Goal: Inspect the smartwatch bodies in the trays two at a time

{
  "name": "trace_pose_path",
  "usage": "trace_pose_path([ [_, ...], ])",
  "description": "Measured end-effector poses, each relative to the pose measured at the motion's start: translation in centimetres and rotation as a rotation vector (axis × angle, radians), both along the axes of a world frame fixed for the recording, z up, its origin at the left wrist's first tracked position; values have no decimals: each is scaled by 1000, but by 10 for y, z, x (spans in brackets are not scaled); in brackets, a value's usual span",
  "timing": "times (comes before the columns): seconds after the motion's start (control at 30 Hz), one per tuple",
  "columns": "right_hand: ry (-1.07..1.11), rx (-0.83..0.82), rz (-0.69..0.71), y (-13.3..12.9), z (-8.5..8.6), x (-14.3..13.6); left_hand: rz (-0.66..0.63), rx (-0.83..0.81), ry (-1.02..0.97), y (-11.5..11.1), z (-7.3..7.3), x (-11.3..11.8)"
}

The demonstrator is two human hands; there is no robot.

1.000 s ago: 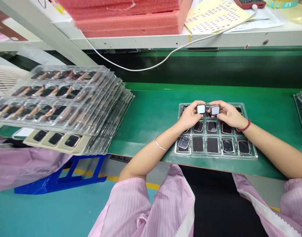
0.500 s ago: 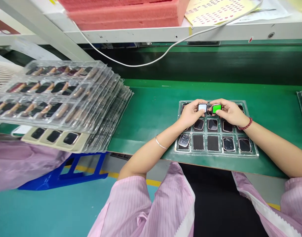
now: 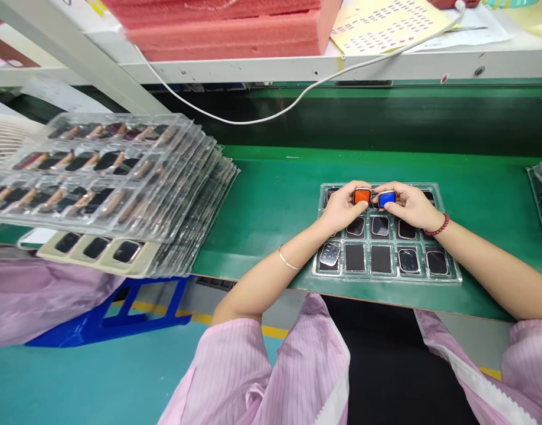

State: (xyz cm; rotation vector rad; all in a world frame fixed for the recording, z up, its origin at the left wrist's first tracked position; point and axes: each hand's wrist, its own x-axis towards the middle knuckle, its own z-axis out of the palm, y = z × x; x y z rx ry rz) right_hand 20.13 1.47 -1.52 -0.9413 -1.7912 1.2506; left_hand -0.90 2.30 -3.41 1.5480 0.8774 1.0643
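Above a clear plastic tray on the green bench, each of my hands grips a strapless smartwatch. My left hand is closed on a smartwatch with an orange screen. Closed on a smartwatch with a blue screen is my right hand, its thumb at the lower edge. Dark-screened watches lie in the tray's cells, such as one watch in the middle row. A tilted watch with a lit face sits front left. Two front cells show only black padding. My hands hide part of the back row.
At left stands a tall stack of clear trays holding watches, with a cream tray beneath its overhang. A white cable droops from the shelf, which bears red foam blocks. More clear trays sit at the right edge.
The left-hand watch's screen went from white to orange, and the right-hand one from green to blue. Both hands keep their hold in nearly the same place; the view has shifted slightly.
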Motion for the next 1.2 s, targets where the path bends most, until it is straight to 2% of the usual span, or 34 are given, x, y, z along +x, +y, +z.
trace_pose_path([
  [0.2,-24,-18,6,0,7,0,-23,-70,-38,1,-1,0],
  [0.47,36,4,33,3,-1,2,23,13,57,1,0,-1],
  [0.67,28,24,45,3,-2,2,2,-26,-11,1,0,0],
  [0.9,3,24,19,1,-2,1,35,18,58,1,1,-1],
  [1.2,14,-18,-7,1,-2,1,-22,-28,-62,0,-2,0],
])
